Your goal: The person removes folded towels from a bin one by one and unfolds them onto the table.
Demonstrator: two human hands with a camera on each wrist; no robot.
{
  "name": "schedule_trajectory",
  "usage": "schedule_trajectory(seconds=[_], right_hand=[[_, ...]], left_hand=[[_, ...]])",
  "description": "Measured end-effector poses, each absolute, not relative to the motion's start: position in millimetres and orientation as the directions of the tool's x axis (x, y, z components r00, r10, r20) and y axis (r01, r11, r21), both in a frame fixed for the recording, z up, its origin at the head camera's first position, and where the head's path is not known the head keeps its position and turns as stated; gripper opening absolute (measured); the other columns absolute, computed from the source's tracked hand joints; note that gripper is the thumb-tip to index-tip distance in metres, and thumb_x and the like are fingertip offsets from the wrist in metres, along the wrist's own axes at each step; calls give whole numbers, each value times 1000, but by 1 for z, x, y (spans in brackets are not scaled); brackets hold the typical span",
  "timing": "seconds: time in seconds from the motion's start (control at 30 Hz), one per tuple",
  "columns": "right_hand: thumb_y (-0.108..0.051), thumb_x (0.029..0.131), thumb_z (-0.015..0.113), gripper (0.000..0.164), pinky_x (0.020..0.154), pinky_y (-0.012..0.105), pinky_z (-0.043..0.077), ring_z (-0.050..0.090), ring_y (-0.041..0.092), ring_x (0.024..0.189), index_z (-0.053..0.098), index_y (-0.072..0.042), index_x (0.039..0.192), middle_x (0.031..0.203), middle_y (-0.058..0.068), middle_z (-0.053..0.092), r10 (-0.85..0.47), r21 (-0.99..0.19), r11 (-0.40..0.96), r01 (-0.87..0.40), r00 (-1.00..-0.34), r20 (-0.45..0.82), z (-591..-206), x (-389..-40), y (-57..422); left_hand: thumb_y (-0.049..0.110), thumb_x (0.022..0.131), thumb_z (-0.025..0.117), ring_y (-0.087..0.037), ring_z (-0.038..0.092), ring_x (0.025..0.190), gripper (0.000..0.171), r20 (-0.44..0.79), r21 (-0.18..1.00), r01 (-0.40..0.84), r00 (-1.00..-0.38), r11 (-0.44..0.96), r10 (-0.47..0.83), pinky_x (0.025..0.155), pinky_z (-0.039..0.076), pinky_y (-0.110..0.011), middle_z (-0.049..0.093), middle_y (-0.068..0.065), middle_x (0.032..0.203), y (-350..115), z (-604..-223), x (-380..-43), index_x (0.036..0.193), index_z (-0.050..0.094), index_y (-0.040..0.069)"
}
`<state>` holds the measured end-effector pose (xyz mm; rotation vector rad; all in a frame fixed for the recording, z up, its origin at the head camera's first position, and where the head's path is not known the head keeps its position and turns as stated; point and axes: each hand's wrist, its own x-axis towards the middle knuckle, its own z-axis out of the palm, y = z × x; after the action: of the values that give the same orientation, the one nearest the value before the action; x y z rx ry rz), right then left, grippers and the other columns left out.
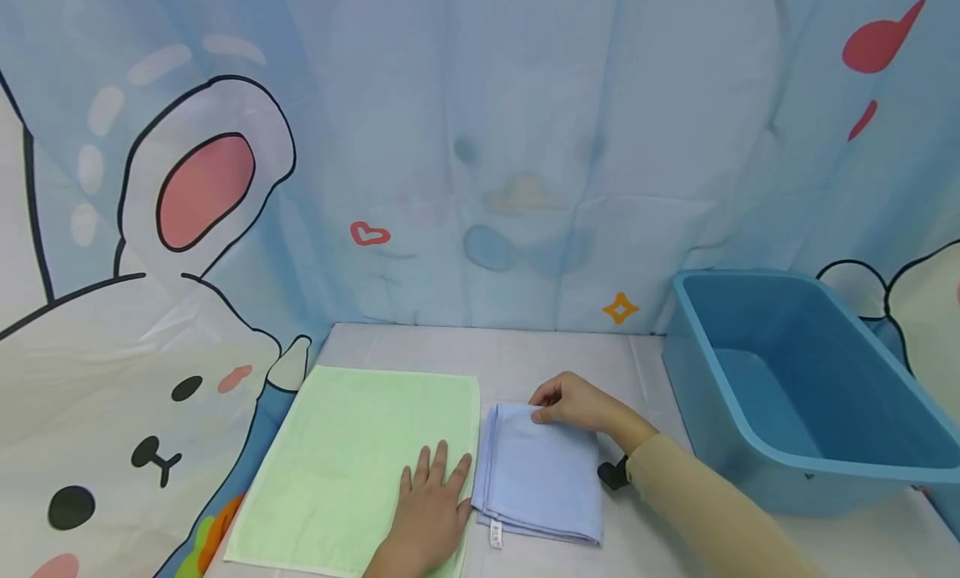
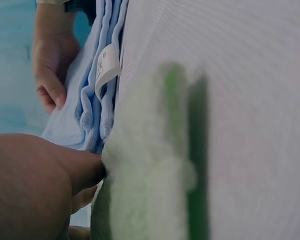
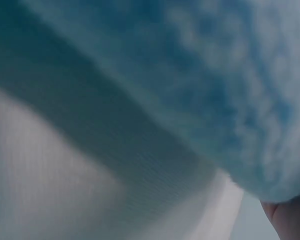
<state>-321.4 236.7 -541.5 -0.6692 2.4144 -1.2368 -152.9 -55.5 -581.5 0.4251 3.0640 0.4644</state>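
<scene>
A light green towel (image 1: 337,453) lies spread out on the white table, and my left hand (image 1: 431,511) rests on its right part with fingers spread. Just right of it is a blue towel (image 1: 543,486) folded into several layers, a white label (image 1: 496,534) sticking out at its near edge. With thumb and curled fingers, my right hand (image 1: 573,404) pinches the far edge of the blue towel. The left wrist view shows the stacked folds of the blue towel (image 2: 92,107) side-on, beside the left thumb. Blurred blue cloth (image 3: 205,85) fills much of the right wrist view.
A deep blue plastic tub (image 1: 750,428) stands at the right end of the white table (image 1: 405,344), with nothing visible inside. Behind the table hangs a light blue cartoon curtain (image 1: 525,144). A small black object (image 1: 612,474) sits by the right wrist.
</scene>
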Motion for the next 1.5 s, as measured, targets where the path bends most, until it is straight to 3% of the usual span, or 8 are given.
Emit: schedule_trajectory(seconds=[0.3,0.73,0.93,1.1,1.5], right_hand=[[-14,93,84,3,80,33,53,62,14,85,84,-13,96,88,-5,77,-472,-760,599,-252,-878,-82,-554,-330,231],[-15,91,86,6,81,32,53,63,15,87,83,-16,95,92,-4,76,-398,-732,649,-208,-912,-94,-557,-336,222],[-13,91,85,22,88,34,55,65,16,97,80,-15,112,106,-1,77,-411,-739,618,-269,-911,-13,-556,-337,216],[-13,92,83,33,97,43,57,67,21,109,77,-11,125,119,2,77,-406,-752,593,-288,-913,30,-549,-334,207],[-17,93,83,40,109,52,54,67,22,117,75,-12,132,124,3,75,-495,-658,684,-315,-863,-101,-538,-325,193]], left_hand=[[44,109,58,-54,29,161,61,19,297,265,-962,917,272,121,31,-77,32,-24,175,-56,-581,-152,164,47,21],[39,108,60,-58,30,158,59,72,324,293,-956,900,286,118,30,-81,34,-28,172,-57,-584,-153,162,49,17],[41,108,60,-57,30,159,59,72,328,290,-957,899,282,119,30,-81,34,-27,173,-57,-587,-153,162,49,19],[43,110,56,-57,31,158,59,95,317,300,-954,900,284,119,31,-80,34,-27,173,-58,-594,-155,164,47,21],[41,108,61,-57,33,157,59,97,297,298,-954,907,282,118,32,-80,36,-27,171,-57,-591,-154,162,50,19]])
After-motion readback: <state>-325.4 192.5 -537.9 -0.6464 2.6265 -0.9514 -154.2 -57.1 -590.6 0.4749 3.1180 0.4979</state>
